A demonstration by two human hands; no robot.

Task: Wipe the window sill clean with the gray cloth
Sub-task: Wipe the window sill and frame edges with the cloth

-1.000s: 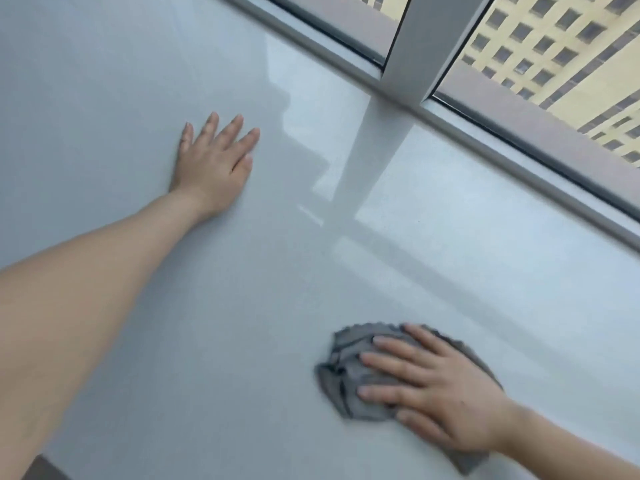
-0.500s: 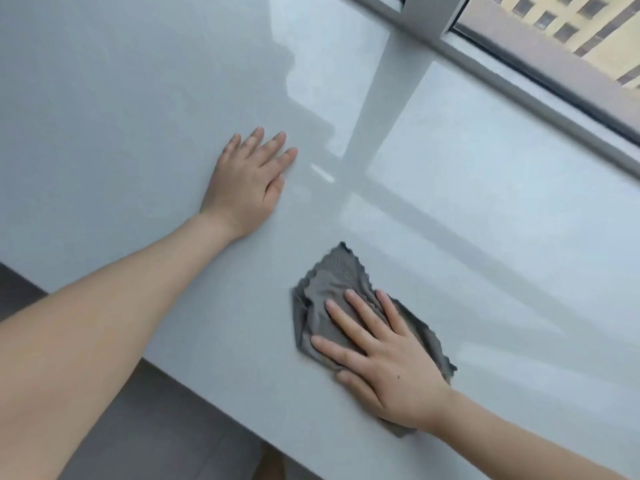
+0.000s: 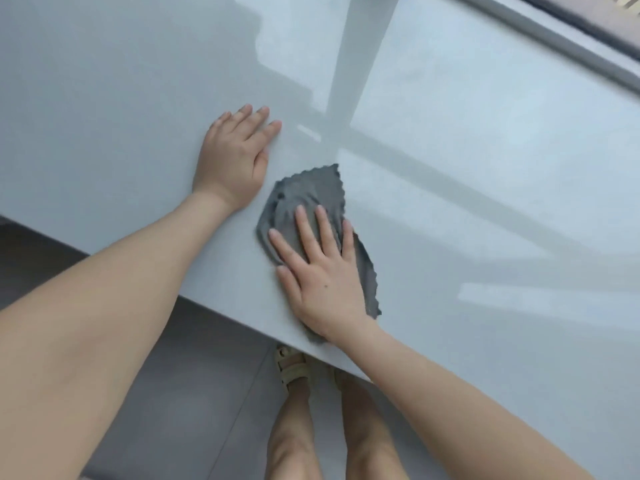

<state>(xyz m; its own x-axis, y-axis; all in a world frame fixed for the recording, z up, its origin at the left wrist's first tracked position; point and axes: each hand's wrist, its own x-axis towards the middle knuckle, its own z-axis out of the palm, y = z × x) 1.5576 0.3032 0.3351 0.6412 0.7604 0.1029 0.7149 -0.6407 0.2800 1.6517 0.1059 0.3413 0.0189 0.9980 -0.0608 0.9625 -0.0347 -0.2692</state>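
Observation:
The window sill is a wide, glossy pale-grey slab that fills most of the view. A crumpled gray cloth with a scalloped edge lies on it near the front edge. My right hand presses flat on the cloth with fingers spread, covering its lower half. My left hand rests palm-down on the bare sill just left of the cloth, fingers together, holding nothing.
The sill's front edge runs diagonally from left to lower centre. Below it are a dark grey floor and my legs with a beige sandal. The window frame crosses the top right corner.
My right hand has slid the cloth leftward toward my left hand and nearer the sill's front edge. The view has tilted down, so the floor and legs now show.

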